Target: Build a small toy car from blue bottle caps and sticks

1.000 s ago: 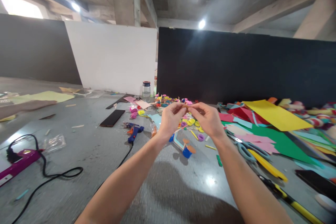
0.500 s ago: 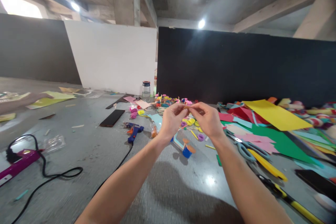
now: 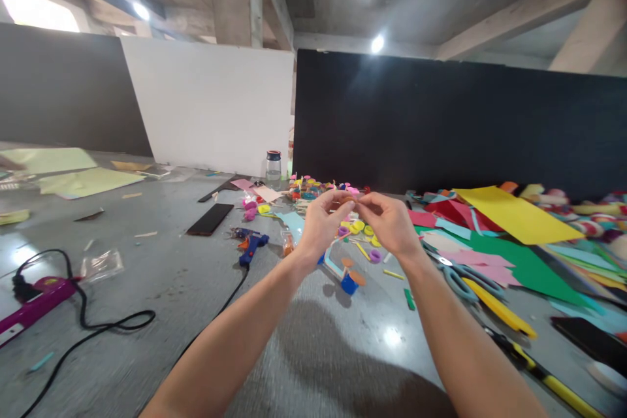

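Over the middle of the table, my left hand (image 3: 322,221) and my right hand (image 3: 389,221) meet at the fingertips, both closed in a pinch. Between them is a small orange-brown piece (image 3: 349,200), mostly covered by the fingers, so its shape is unclear. On the table below the hands stands a little blue block with orange discs (image 3: 349,283), joined to a pale blue strip (image 3: 334,266). Yellow and purple curled bits (image 3: 375,256) lie close to my right wrist. A blue glue gun (image 3: 253,247) rests left of my left hand.
Scissors (image 3: 460,277), a yellow-handled cutter (image 3: 499,307) and coloured sheets (image 3: 522,214) spread along the right. A dark phone-like slab (image 3: 210,219), a jar (image 3: 273,165), a purple power strip (image 3: 36,307) with black cable and pale yellow paper (image 3: 93,183) lie left.
The other person's hand at the far left has left the view, and the pale paper there has shifted. My hands keep almost the same pose; my right forearm moved slightly, uncovering a green piece.
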{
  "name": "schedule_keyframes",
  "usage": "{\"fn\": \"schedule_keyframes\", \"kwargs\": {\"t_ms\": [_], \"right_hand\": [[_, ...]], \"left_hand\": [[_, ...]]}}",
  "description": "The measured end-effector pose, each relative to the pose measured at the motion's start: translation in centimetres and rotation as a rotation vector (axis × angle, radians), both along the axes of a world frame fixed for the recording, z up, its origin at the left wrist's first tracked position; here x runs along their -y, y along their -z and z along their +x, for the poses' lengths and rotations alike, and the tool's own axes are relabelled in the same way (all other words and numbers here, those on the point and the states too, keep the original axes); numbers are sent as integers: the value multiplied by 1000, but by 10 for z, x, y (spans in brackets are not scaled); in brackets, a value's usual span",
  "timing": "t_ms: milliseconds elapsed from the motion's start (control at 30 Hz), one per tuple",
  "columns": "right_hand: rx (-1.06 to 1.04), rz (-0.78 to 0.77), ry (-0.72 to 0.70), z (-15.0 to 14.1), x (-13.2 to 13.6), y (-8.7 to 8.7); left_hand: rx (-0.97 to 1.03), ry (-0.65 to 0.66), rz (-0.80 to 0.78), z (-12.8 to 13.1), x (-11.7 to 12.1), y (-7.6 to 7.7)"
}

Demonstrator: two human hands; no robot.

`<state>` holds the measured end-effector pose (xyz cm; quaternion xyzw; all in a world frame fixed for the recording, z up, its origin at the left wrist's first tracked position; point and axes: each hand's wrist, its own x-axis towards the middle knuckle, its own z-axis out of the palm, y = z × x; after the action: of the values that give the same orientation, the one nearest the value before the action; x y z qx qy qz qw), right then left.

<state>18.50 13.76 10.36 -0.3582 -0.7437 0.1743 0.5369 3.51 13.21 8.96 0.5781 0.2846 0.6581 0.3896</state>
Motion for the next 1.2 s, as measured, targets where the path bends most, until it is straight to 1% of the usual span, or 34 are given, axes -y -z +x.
{"fn": "schedule_keyframes", "kwargs": {"t_ms": [133, 267, 367, 467, 567, 633, 767, 900, 1067, 1200], "right_hand": [[42, 6, 0, 0, 0, -1], [11, -17, -31, 0, -2, 0], [44, -1, -4, 1, -4, 2], [76, 33, 38, 2, -4, 3], [29, 69, 29, 2, -2, 2], [24, 120, 20, 1, 0, 0], [111, 244, 34, 0, 4, -3], [138, 260, 5, -1, 5, -4], [75, 224, -21, 0, 4, -2], [118, 259, -73, 2, 4, -2]], "left_hand": [[-20, -5, 14, -2, -3, 0], [28, 13, -11, -1, -3, -1], [65, 42, -35, 0, -3, 0], [102, 65, -65, 0, -3, 1], [137, 76, -99, 1, -2, 1], [158, 95, -124, 1, -1, 0], [233, 157, -163, 0, 2, -4], [289, 201, -200, -1, 3, -7], [288, 216, -212, -1, 3, -8], [307, 253, -219, -1, 3, -7]]}}
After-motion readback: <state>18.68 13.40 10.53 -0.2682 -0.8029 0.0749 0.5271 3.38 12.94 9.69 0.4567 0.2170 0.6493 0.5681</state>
